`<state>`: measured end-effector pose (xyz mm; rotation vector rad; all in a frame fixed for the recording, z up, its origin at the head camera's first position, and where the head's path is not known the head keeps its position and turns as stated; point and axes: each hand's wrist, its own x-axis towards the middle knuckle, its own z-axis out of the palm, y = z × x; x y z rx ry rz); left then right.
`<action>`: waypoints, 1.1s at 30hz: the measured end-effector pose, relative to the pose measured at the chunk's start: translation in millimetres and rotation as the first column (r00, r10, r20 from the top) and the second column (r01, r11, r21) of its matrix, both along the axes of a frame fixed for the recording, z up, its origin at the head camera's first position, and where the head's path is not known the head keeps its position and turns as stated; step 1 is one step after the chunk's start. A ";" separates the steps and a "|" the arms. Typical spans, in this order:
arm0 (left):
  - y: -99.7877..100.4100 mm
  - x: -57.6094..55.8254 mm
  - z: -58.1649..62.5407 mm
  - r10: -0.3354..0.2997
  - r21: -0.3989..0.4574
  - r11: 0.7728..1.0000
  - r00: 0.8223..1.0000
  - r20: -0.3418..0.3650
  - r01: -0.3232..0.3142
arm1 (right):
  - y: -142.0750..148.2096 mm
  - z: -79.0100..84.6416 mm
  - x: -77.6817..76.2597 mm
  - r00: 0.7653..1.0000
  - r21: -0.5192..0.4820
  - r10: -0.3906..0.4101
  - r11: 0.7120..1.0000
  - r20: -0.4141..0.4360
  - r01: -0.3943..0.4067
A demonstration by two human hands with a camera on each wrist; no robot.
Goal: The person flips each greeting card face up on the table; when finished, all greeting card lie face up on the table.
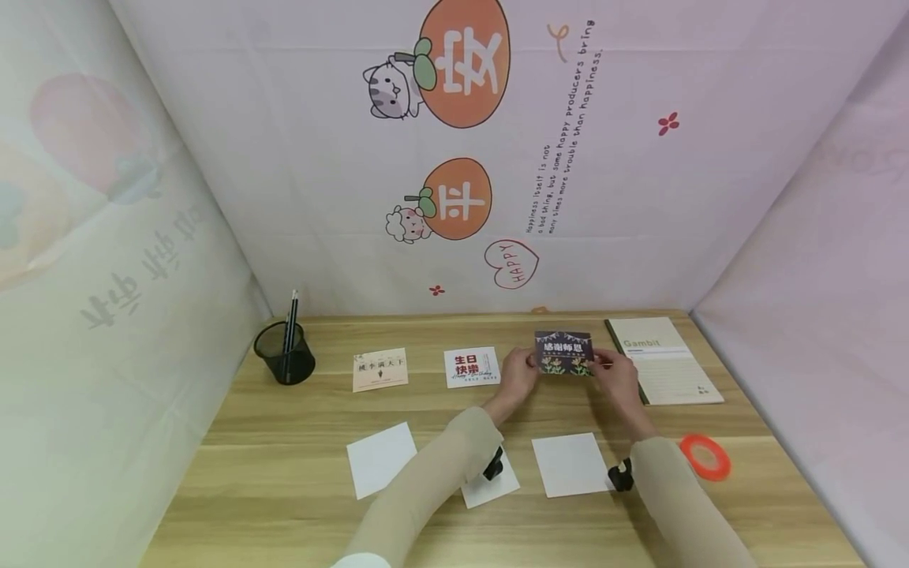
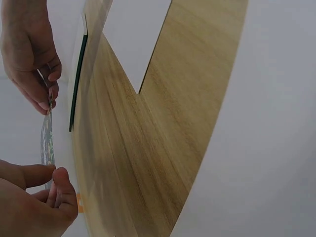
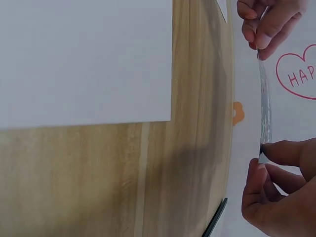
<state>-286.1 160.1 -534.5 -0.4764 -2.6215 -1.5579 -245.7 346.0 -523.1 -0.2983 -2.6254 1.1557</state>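
A dark greeting card (image 1: 564, 353) with white Chinese lettering and a yellow flower print is held up above the table between both hands. My left hand (image 1: 520, 374) pinches its left edge between thumb and fingers. My right hand (image 1: 616, 375) pinches the right edge. Both wrist views show the card (image 2: 47, 140) nearly edge-on and slightly bowed, apart from the wood. Left of my left hand lies a white birthday card (image 1: 472, 368) with red lettering, and farther left a cream card (image 1: 380, 370).
White squares lie nearer me: one at left (image 1: 382, 460), one partly under my left sleeve (image 1: 490, 493), one at right (image 1: 571, 465). A notebook (image 1: 667, 363) and red tape roll (image 1: 705, 457) sit right; a black mesh pen cup (image 1: 286, 355) stands back left. Printed cloth walls surround the table.
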 end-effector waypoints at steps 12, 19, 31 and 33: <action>-2.1 -5.3 -5.2 -0.012 0.008 1.000 0.993 0.117 0.011 | -6.3 0.2 -5.1 0.999 0.027 0.036 0.999 0.010 -0.036; -0.7 -5.0 -5.9 -0.006 0.021 1.000 0.978 0.209 0.001 | -6.0 -8.8 -7.6 0.999 0.054 -0.002 0.999 0.043 -0.001; 3.7 -3.0 -9.4 -0.017 -0.087 0.995 0.974 0.227 0.038 | -6.4 -13.6 -6.3 0.996 0.081 0.019 0.996 0.086 -0.026; 3.6 -2.1 -9.7 -0.020 -0.124 0.991 0.980 0.197 0.045 | -6.2 -14.1 -6.0 0.995 0.090 0.021 0.995 0.093 -0.030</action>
